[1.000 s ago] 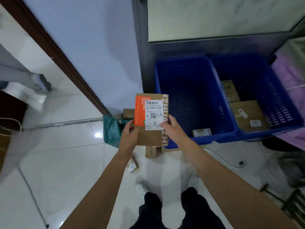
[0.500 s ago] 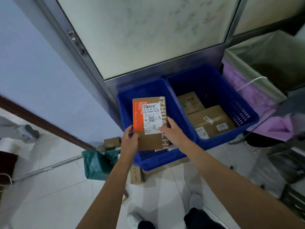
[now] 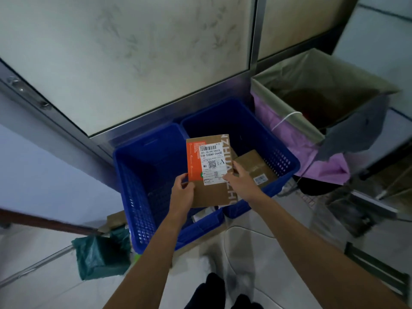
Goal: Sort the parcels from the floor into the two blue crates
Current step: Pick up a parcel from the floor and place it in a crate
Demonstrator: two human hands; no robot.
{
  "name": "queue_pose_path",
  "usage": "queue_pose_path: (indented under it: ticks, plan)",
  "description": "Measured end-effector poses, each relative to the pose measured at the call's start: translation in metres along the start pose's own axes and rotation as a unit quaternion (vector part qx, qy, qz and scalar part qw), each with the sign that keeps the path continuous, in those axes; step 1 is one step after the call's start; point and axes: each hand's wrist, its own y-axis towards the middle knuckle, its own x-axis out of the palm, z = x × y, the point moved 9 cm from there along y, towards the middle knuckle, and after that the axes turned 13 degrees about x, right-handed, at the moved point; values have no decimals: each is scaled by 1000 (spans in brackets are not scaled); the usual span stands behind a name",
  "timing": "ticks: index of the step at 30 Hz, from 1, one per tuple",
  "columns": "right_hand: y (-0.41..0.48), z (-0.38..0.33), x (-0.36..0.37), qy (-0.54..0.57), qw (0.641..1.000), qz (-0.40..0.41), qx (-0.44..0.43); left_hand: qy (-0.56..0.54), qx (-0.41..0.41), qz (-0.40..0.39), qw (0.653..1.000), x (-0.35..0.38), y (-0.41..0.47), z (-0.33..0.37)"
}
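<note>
Parcel [image 3: 209, 170] sits dead centre of my feed: a flat brown carton with an orange band and a white label, upright and facing the camera. My left hand [image 3: 181, 192] pinches its lower left edge, thumb on the front. My right hand [image 3: 239, 182] grips the right edge, fingertips on the label's lower corner. That hold is the same as a second ago.

What has changed is the place. Then it hung over the floor tiles with the crates off at 2 o'clock. Now I have come in close and it hangs above the wall the two crates share, touching neither.

On the floor at 8 o'clock lie a green bag [image 3: 100, 257] and, just beyond it, a small brown box [image 3: 114, 219], both not yet sorted. The left blue crate [image 3: 138, 208] spreads from 9 o'clock of the carton and looks nearly bare, with only a pale packet [image 3: 201, 216] showing under my left wrist. The right blue crate [image 3: 287, 157], at 3 o'clock, holds brown boxes [image 3: 254, 166].

I read a large A on the label, so I judge this the deciding pause: the carry is done, the drop is not, and the feed does not tell me which crate takes A.

Farther off at 2 o'clock stands a lined bin [image 3: 312, 103], and frosted glass [image 3: 133, 52] fills 12 o'clock.
</note>
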Motion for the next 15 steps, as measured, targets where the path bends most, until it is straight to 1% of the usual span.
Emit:
queue_pose_path:
  ticks: [6,10,15]
  plan:
    - [32,-8,-29,14,999,19,21,-12,-12,-23,1000,36,44,6]
    - [49,-35,-52,-4,999,38,22,-15,-8,-54,998,60,83,18]
    - [87,-65,-91,-66,991,116,30,-57,-27,-101,993,94,127,29]
